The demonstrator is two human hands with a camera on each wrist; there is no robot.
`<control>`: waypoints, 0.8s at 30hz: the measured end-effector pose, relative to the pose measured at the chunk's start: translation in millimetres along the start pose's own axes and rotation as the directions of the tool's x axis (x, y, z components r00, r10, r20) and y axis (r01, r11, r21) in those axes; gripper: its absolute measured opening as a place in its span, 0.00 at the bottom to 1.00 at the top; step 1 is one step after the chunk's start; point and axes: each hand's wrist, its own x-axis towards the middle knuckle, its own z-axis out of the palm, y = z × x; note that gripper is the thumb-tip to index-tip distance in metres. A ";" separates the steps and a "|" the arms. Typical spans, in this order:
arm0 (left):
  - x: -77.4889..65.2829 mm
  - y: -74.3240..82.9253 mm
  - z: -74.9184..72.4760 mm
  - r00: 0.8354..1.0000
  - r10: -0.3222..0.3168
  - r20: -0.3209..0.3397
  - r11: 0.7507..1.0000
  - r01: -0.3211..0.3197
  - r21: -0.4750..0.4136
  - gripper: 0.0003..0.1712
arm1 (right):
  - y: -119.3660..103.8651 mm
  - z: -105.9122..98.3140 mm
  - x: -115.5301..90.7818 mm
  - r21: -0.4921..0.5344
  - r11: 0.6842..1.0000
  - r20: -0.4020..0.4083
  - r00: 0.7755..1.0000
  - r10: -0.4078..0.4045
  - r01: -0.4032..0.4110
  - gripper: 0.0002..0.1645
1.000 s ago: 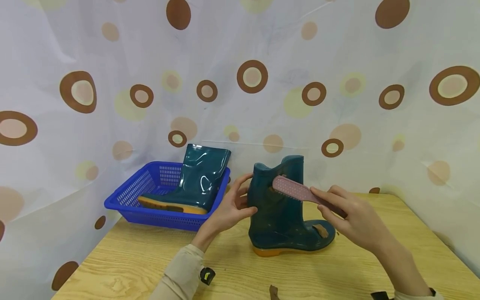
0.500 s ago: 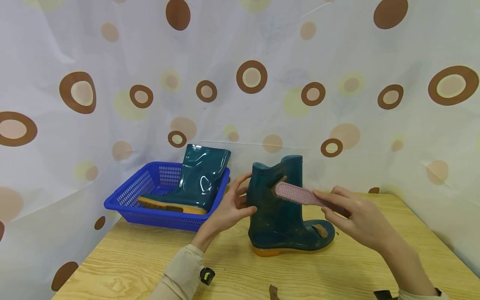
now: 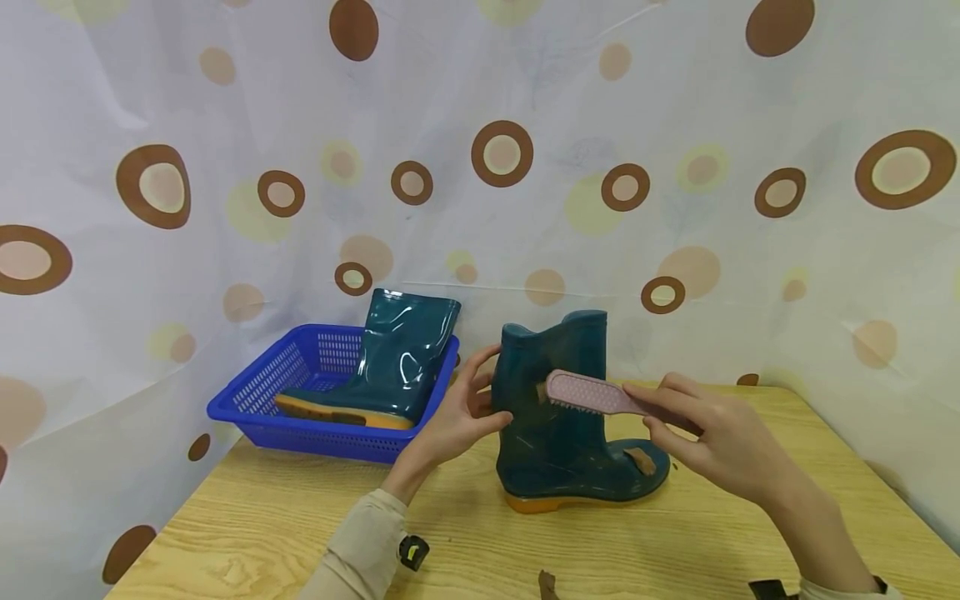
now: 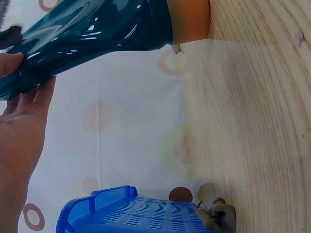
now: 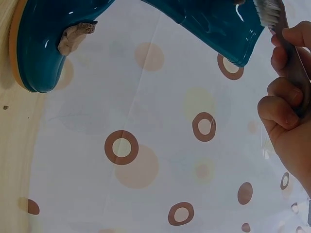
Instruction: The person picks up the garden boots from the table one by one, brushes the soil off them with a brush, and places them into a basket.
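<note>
Right hand point(image 3: 716, 433) is closed around the handle of a pink brush point(image 3: 588, 393), with the thumb and the fingers wrapped on it. From this hand the brush head reaches leftward, in front of the shaft of a dark green boot point(image 3: 555, 454); whether the bristles touch the shaft, I cannot tell. Just left of the brush head, a brown smear point(image 3: 542, 392) shows on the shaft.

Left hand point(image 3: 461, 417) is only partly closed: it grips the upper shaft at its left side, thumb on the near face and fingers behind. The boot stands upright on the worktop point(image 3: 465, 533), between both hands, and its toe points right, below the right hand. On the toe lies a brown scrap point(image 3: 641, 461).

Farther to the left of the left hand is a blue basket point(image 3: 322, 439), in which a second boot point(image 3: 405, 354) leans. Near the basket, the left wrist view shows a brown lump point(image 4: 221, 216) on the worktop.
</note>
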 end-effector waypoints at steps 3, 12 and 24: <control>-0.2 0.2 -0.1 1.000 -0.008 -0.004 1.000 0.008 0.005 0.51 | 0.4 0.2 1.1 -0.013 1.000 -0.013 1.000 0.002 -0.002 0.32; 0.1 0.3 0.1 1.000 -0.013 -0.005 1.000 0.013 0.010 0.50 | 3.4 5.7 -0.4 -0.060 0.998 -0.016 1.000 0.021 -0.022 0.28; -0.1 -0.1 -0.2 1.000 -0.003 0.002 1.000 0.003 0.008 0.50 | 3.4 16.5 -0.8 -0.066 0.994 0.019 0.996 0.091 -0.089 0.31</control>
